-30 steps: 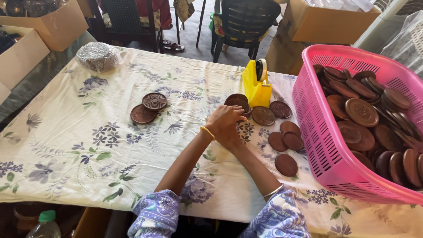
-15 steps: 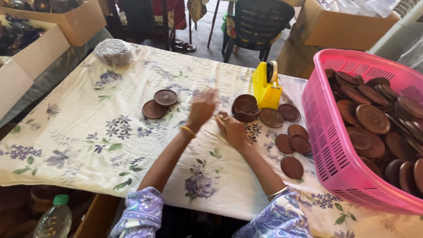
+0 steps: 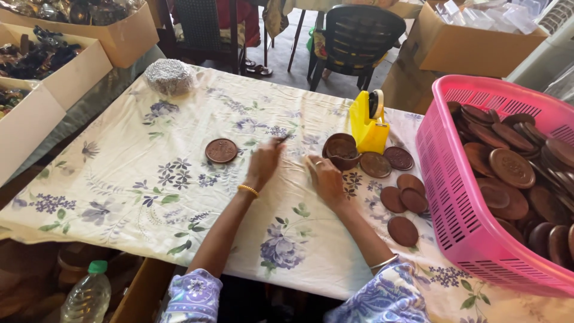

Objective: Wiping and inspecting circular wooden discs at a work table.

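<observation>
My left hand (image 3: 265,160) is raised over the flowered tablecloth (image 3: 149,191) and pinches a thin brown disc (image 3: 281,138), seen edge-on at its fingertips. One brown round lid (image 3: 221,151) lies flat on the cloth just left of that hand. My right hand (image 3: 326,177) rests on the cloth with nothing in it, its fingers close to a brown bowl-shaped piece (image 3: 341,152). Several flat brown discs (image 3: 402,199) lie to the right of that hand.
A pink plastic basket (image 3: 466,233) full of brown discs stands at the right. A yellow tape dispenser (image 3: 369,124) sits behind the bowl. At the far left corner of the table lies a silver wrapped bundle (image 3: 169,76). Cardboard boxes (image 3: 36,113), a chair (image 3: 356,36) and a bottle (image 3: 86,297) surround the table.
My left hand reached left to the two lids and came back with one; a single lid is left there. My right hand drew back slightly from the bowl.
</observation>
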